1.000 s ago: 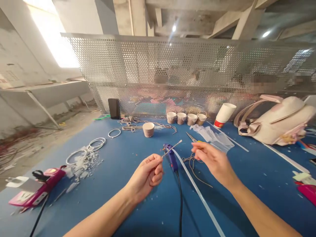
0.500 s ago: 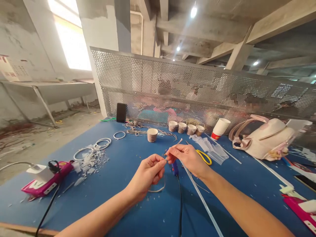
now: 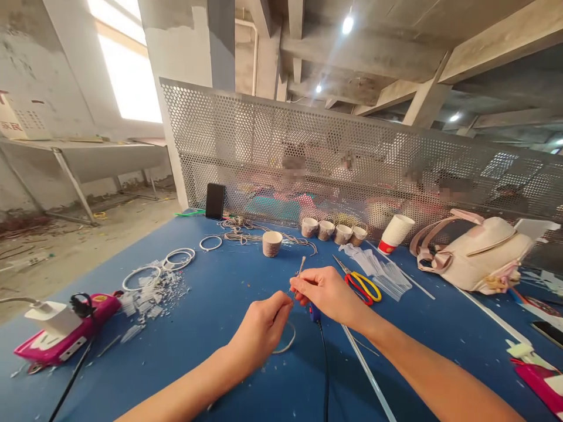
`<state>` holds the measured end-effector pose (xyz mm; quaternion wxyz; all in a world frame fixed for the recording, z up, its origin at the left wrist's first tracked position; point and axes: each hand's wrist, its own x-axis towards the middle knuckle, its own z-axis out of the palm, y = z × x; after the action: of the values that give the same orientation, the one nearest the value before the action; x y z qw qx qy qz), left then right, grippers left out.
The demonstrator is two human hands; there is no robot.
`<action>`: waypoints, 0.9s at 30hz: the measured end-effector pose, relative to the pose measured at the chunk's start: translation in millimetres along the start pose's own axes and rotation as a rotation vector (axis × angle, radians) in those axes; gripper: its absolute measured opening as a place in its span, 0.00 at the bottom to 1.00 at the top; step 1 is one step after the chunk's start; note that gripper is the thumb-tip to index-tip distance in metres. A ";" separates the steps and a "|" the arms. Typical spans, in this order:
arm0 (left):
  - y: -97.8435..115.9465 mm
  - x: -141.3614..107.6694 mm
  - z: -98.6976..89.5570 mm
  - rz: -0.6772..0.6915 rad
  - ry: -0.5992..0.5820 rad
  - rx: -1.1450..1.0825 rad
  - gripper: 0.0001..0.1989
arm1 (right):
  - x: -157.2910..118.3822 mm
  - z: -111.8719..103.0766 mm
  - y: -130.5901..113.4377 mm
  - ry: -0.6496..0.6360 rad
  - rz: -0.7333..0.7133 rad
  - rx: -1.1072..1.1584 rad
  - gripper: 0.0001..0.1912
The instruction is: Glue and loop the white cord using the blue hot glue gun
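Observation:
A thin beige cord point(image 3: 302, 265) runs between my two hands, its frayed end sticking up past the right fingertips. My left hand point(image 3: 264, 325) is closed on it, back of the hand turned up, and a loop of cord hangs below onto the table. Beside it, my right hand point(image 3: 329, 293) pinches the same cord between thumb and fingers. Under the right hand lies a blue tool point(image 3: 314, 312) with a black cable, mostly hidden. A translucent stick point(image 3: 367, 372) reaches from there toward the front edge. Scissors point(image 3: 364, 286) with red and yellow handles lie just right of the hand.
A cord-wrapped cup point(image 3: 271, 245) stands ahead, several similar cups point(image 3: 326, 230) behind it. White rings point(image 3: 180, 258), plastic scraps point(image 3: 152, 299) and a pink power strip point(image 3: 65, 346) are left. Stacked paper cups point(image 3: 396, 233), plastic strips point(image 3: 378, 272) and a backpack point(image 3: 484, 252) are right. A perforated screen point(image 3: 264, 135) borders the back.
My left hand has turned knuckles up and dropped slightly. The right hand has shifted a little lower, and the cord end now points up more steeply. The scissors show more fully.

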<state>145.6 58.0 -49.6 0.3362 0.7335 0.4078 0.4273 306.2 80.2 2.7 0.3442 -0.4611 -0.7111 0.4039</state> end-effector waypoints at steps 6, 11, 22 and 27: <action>-8.1 5.0 -0.2 -0.254 0.038 -0.310 0.12 | 10.5 -3.3 11.9 0.008 0.011 0.128 0.20; -8.8 7.5 -2.3 -0.442 0.100 -0.613 0.14 | 7.5 -12.6 18.1 0.066 0.017 0.148 0.19; -14.4 4.5 2.9 -0.532 0.097 -0.710 0.15 | -26.0 -48.5 89.4 0.507 0.198 0.076 0.17; -13.6 1.8 6.3 -0.520 0.074 -0.613 0.14 | -44.6 -7.7 92.2 0.318 0.256 0.094 0.09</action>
<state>147.6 64.7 -63.1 0.6213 0.4558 0.4454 0.4560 362.6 63.4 -81.4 0.4192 -0.5890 -0.5637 0.3994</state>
